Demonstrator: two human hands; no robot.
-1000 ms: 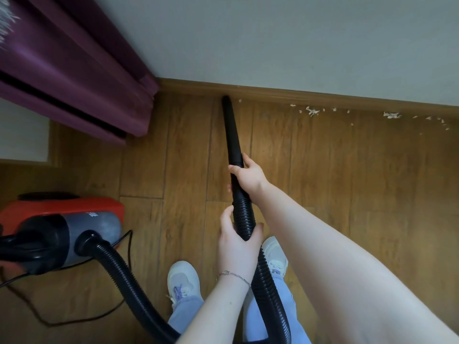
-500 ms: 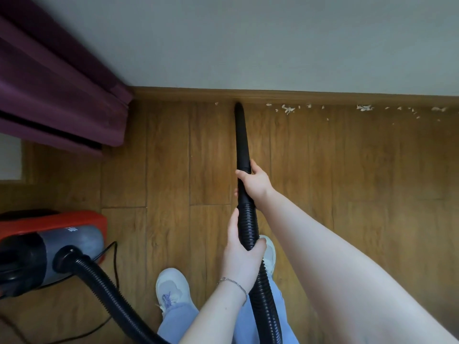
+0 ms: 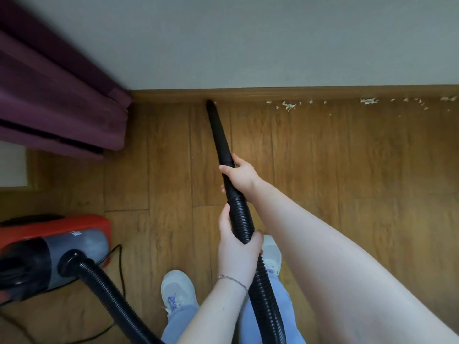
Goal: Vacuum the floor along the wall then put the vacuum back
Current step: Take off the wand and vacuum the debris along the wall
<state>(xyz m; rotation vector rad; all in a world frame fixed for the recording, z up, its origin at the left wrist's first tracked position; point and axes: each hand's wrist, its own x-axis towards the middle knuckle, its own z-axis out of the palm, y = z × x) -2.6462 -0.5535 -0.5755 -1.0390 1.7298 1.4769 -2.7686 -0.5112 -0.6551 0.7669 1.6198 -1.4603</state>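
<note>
A black crevice nozzle (image 3: 218, 130) points at the wooden skirting board (image 3: 273, 94), its tip touching the floor at the wall. My right hand (image 3: 239, 173) grips the nozzle's lower end. My left hand (image 3: 236, 249) grips the ribbed black hose (image 3: 242, 219) just behind it. The hose runs down between my legs and loops back to the red and grey vacuum body (image 3: 54, 252) at the lower left. White crumbs (image 3: 288, 105) lie scattered along the skirting to the right of the tip.
A purple curtain (image 3: 57, 103) hangs at the upper left, close to the wall corner. The vacuum's thin black cord (image 3: 120, 269) trails over the wooden floor (image 3: 347, 170). My white shoes (image 3: 177, 291) stand below the hands.
The nozzle tip has pushed forward to the skirting board and slid a little left relative to the crumbs. Both hands keep the same hold; the view has shifted.
</note>
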